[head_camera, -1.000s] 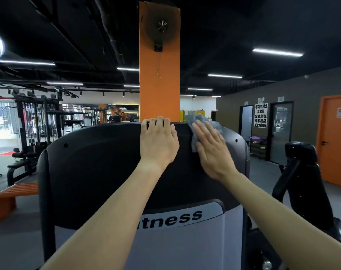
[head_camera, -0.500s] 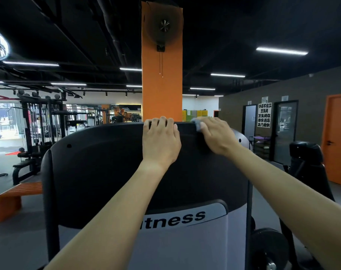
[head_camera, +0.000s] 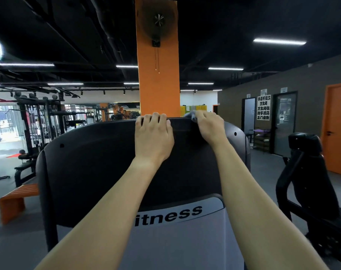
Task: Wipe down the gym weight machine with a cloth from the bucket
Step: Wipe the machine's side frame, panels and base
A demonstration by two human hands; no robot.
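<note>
Risen since a second ago, from lying flat on the dark front face to hooking over the top edge of the weight machine (head_camera: 97,172): right grip (head_camera: 210,126), fingers curled round the grey cloth (head_camera: 191,114). Cloth bunched small, pinned against that top edge, only a crumpled bit peeking out past the fingers on the left side. Hardly shifted over the same span: left grip (head_camera: 153,137), just beside the right, fingers bent over the same top edge and clasping it, holding nothing else. Both bare forearms reaching up from the bottom of the view, across the machine's dark curved shroud and the grey lower panel lettered "itness".

Directly behind the top edge, an orange pillar (head_camera: 158,84) with a black wall fan (head_camera: 159,19) mounted high on it. Right of the machine, a black padded seat unit (head_camera: 310,172); beyond it, a brown wall bearing a sign (head_camera: 263,107) in black characters, and an orange door (head_camera: 339,129). To the left, an orange step bench (head_camera: 15,197) on the grey floor (head_camera: 13,240), with black racks (head_camera: 39,121) further back.
</note>
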